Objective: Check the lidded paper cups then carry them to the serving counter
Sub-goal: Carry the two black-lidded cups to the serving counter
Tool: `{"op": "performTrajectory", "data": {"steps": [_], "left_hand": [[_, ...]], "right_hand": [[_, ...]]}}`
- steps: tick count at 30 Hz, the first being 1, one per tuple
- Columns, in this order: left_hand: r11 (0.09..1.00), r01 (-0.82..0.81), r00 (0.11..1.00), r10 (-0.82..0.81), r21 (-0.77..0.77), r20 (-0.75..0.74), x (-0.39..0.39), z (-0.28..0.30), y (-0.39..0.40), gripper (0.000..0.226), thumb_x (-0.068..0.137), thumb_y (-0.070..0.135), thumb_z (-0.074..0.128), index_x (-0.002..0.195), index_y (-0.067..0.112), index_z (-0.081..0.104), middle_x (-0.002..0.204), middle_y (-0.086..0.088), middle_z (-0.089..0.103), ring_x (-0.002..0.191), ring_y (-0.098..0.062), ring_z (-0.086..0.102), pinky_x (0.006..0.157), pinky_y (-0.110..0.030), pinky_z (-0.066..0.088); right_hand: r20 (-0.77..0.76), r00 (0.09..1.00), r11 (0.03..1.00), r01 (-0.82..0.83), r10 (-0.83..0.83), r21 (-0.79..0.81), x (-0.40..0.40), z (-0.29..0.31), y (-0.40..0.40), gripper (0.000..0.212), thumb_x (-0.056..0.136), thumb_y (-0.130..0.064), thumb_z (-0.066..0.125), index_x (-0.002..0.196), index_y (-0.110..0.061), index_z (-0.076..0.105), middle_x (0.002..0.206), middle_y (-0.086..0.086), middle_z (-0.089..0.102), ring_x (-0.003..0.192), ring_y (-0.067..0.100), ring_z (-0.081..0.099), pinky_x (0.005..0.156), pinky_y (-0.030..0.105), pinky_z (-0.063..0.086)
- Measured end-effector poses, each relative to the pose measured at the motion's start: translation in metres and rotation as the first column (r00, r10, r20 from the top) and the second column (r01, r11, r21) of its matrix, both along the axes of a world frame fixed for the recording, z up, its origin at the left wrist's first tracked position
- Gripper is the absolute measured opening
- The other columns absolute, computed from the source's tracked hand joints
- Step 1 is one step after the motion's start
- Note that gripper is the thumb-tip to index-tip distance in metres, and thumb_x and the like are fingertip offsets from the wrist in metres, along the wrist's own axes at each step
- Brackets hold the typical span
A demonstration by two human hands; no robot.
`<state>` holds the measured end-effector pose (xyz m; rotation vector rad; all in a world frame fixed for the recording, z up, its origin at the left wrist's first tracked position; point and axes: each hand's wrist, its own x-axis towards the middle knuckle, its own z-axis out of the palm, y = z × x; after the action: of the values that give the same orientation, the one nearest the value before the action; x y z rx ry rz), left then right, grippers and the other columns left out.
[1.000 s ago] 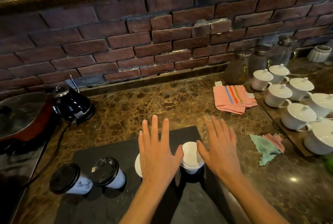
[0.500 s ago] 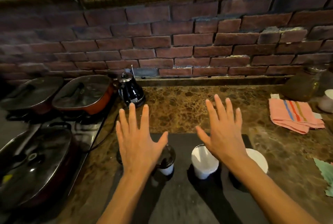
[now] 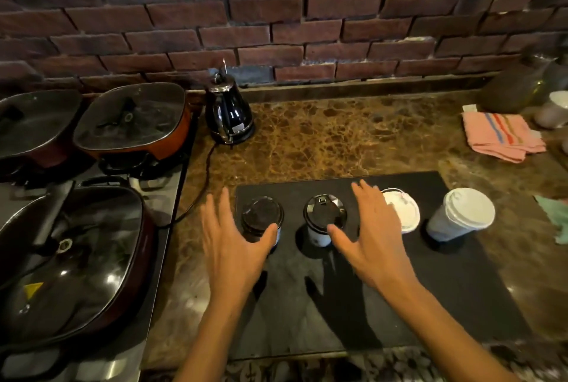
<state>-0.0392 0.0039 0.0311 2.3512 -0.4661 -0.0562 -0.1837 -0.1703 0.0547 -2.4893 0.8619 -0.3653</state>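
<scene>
Several lidded paper cups stand in a row on a black mat [image 3: 445, 305]. From the left: a black-lidded cup [image 3: 261, 215], a second black-lidded cup [image 3: 324, 214], a white-lidded cup [image 3: 404, 212], and a taller white-lidded cup [image 3: 464, 212]. My left hand [image 3: 229, 243] hovers with fingers spread beside the leftmost cup, its thumb at the cup's near side. My right hand [image 3: 370, 234] is spread between the second black-lidded cup and the white-lidded cup, partly covering the latter. Neither hand holds anything.
A black electric kettle [image 3: 228, 111] with its cord stands at the back by the brick wall. Lidded pans [image 3: 129, 117] and a large pan [image 3: 70, 258] fill the stove at left. A folded pink striped cloth [image 3: 501, 136] and jars lie at right.
The view has swung left across the counter. Both hands, spread throughout, have moved from the white-lidded cups toward the two black-lidded cups at the left.
</scene>
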Motion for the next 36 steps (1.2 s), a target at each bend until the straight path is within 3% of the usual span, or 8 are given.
{"op": "performTrajectory", "data": {"steps": [2, 4, 8, 13, 17, 21, 31, 36], "left_hand": [[0.983, -0.056, 0.978, 0.019, -0.174, -0.209, -0.007, -0.018, 0.003, 0.115, 0.073, 0.045, 0.083, 0.159, 0.032, 0.007, 0.168, -0.002, 0.008, 0.153, -0.024, 0.014, 0.120, -0.051, 0.025], [0.966, -0.110, 0.944, 0.029, -0.232, -0.330, -0.011, -0.036, 0.004, 0.120, 0.072, 0.035, 0.088, 0.159, 0.028, 0.007, 0.168, -0.002, 0.009, 0.152, -0.022, 0.017, 0.119, -0.044, 0.025], [0.952, -0.167, 0.879, 0.027, -0.256, -0.476, -0.004, -0.065, -0.003, 0.124, 0.071, 0.030, 0.090, 0.159, 0.028, 0.002, 0.168, -0.002, 0.011, 0.152, -0.022, 0.018, 0.116, -0.035, 0.024], [0.922, -0.197, 0.845, -0.014, -0.335, -0.535, 0.011, -0.082, -0.022, 0.120, 0.070, 0.015, 0.091, 0.158, 0.025, 0.011, 0.162, -0.002, 0.029, 0.143, -0.015, 0.034, 0.111, -0.029, 0.030], [0.923, -0.174, 0.865, -0.023, -0.343, -0.501, 0.010, -0.094, -0.033, 0.113, 0.057, 0.023, 0.095, 0.149, 0.030, 0.030, 0.146, 0.002, 0.050, 0.134, -0.012, 0.049, 0.114, -0.039, 0.040], [0.895, -0.204, 0.873, -0.017, -0.396, -0.488, 0.010, -0.093, -0.045, 0.101, 0.062, 0.006, 0.093, 0.143, 0.029, 0.036, 0.142, -0.002, 0.053, 0.130, -0.015, 0.053, 0.111, -0.034, 0.042], [0.867, -0.254, 0.880, 0.024, -0.428, -0.475, 0.021, -0.084, -0.054, 0.090, 0.063, 0.002, 0.092, 0.136, 0.026, 0.044, 0.129, 0.000, 0.062, 0.120, -0.015, 0.061, 0.105, -0.034, 0.048], [0.839, -0.248, 0.892, 0.003, -0.484, -0.451, 0.025, -0.061, -0.041, 0.089, 0.065, 0.000, 0.091, 0.133, 0.029, 0.042, 0.119, 0.015, 0.060, 0.105, 0.014, 0.059, 0.084, -0.003, 0.045]], "right_hand": [[0.064, 0.994, 0.956, 0.070, -0.092, 0.285, -0.010, -0.013, 0.017, 0.086, 0.088, -0.042, 0.068, 0.156, -0.021, 0.020, 0.165, 0.000, 0.021, 0.152, 0.019, 0.017, 0.123, 0.042, 0.022], [0.079, 0.974, 0.809, 0.129, -0.212, 0.573, -0.015, -0.032, 0.024, 0.089, 0.087, -0.036, 0.072, 0.157, -0.025, 0.017, 0.164, -0.004, 0.022, 0.150, 0.015, 0.022, 0.118, 0.035, 0.026], [0.050, 0.949, 0.636, 0.169, -0.311, 0.753, -0.011, -0.080, 0.024, 0.101, 0.082, -0.032, 0.078, 0.157, -0.028, 0.011, 0.166, -0.003, 0.015, 0.151, 0.017, 0.019, 0.120, 0.039, 0.026], [0.083, 0.932, 0.570, 0.144, -0.353, 0.809, 0.016, -0.111, 0.005, 0.115, 0.070, -0.025, 0.088, 0.157, -0.024, 0.013, 0.163, -0.001, 0.024, 0.150, 0.017, 0.023, 0.120, 0.037, 0.027], [0.144, 0.929, 0.564, 0.080, -0.341, 0.822, 0.031, -0.114, -0.007, 0.117, 0.070, -0.005, 0.087, 0.157, -0.024, 0.012, 0.155, -0.007, 0.033, 0.143, 0.007, 0.032, 0.113, 0.026, 0.030], [0.172, 0.932, 0.572, 0.046, -0.320, 0.819, 0.040, -0.113, -0.012, 0.121, 0.058, -0.018, 0.091, 0.155, -0.020, 0.019, 0.152, -0.002, 0.043, 0.139, 0.009, 0.043, 0.117, 0.037, 0.036], [0.206, 0.928, 0.629, 0.039, -0.311, 0.776, 0.050, -0.118, -0.015, 0.094, 0.063, 0.002, 0.090, 0.134, -0.026, 0.036, 0.129, -0.012, 0.054, 0.116, -0.006, 0.054, 0.100, 0.020, 0.042], [0.259, 0.925, 0.667, -0.008, -0.279, 0.745, 0.055, -0.102, -0.011, 0.095, 0.063, -0.006, 0.092, 0.134, -0.027, 0.034, 0.125, -0.016, 0.054, 0.113, -0.011, 0.055, 0.093, 0.014, 0.042]]}}
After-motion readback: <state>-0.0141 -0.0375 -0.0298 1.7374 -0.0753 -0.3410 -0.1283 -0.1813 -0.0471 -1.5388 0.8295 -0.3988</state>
